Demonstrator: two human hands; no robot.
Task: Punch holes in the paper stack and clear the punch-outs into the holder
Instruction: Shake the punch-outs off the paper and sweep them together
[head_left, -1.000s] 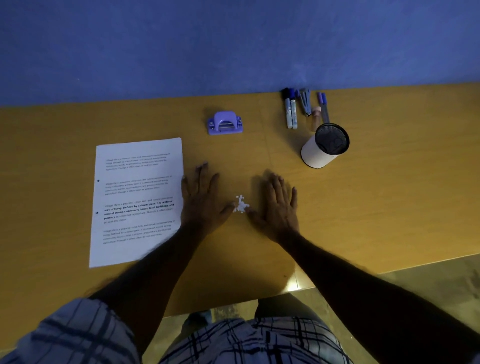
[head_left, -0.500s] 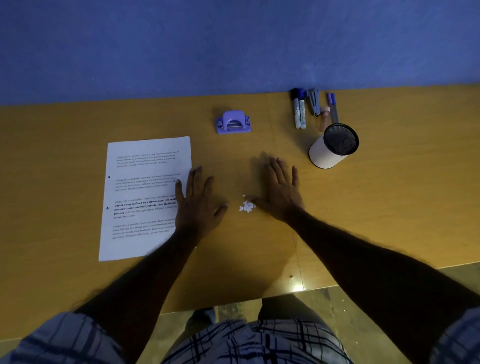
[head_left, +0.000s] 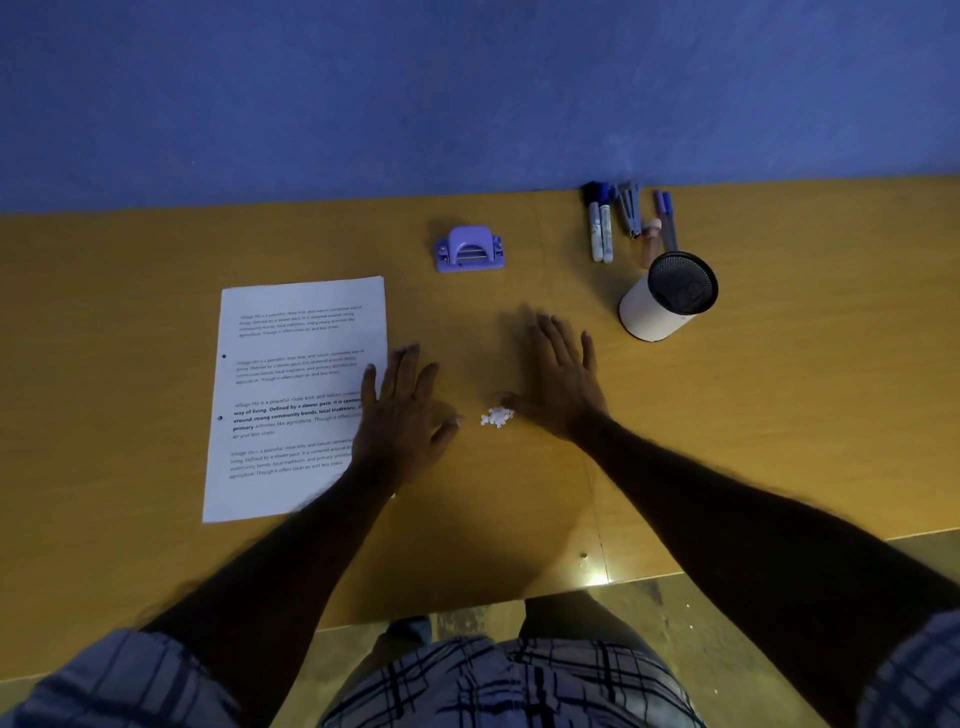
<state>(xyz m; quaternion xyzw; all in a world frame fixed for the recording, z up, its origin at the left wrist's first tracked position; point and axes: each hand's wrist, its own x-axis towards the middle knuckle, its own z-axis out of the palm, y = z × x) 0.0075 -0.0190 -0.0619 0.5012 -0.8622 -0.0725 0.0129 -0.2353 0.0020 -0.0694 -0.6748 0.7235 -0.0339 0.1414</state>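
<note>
A small heap of white punch-outs lies on the wooden table between my hands. My right hand rests flat, fingers spread, its thumb touching the heap's right side. My left hand lies flat to the left of the heap, a gap apart, its fingers overlapping the right edge of the paper stack, which shows two punched holes at its left margin. The purple hole punch sits behind, untouched. The white holder with a black mesh inside stands at the right rear.
Markers and pens lie in a row against the blue wall behind the holder. The table's front edge runs close to my body, with floor visible below at the right.
My left hand has slid left, away from the punch-outs and onto the paper's edge. My right hand shifted slightly forward, and the scattered punch-outs sit in a tighter heap.
</note>
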